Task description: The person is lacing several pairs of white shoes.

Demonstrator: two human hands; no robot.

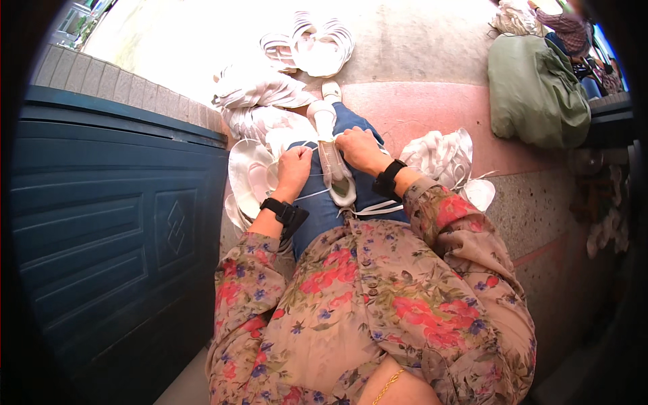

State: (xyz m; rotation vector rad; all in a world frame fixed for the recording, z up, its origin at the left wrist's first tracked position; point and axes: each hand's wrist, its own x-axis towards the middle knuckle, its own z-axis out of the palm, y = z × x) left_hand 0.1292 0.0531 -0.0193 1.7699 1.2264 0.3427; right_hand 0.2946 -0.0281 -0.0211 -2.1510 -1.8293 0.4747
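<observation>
A pale, see-through shoe upper (333,165) with a whitish toe lies lengthwise over my jeans between my hands. Closed in a fist left of it, my left hand (295,169) grips a thin white cord (312,196) that runs toward the shoe upper. My right hand (362,150) is closed too, its fingertips bent at the upper's far right edge; what they pinch is hidden. Past the upper, another white piece (323,121) rests along my legs. Both wrists carry black bands.
White shoe pieces lie in heaps (260,91) ahead, left (251,172) and right (439,156) of my legs. A blue panelled door (121,202) stands close at my left. Far right, a bulging green sack (536,91) sits near another person (570,34).
</observation>
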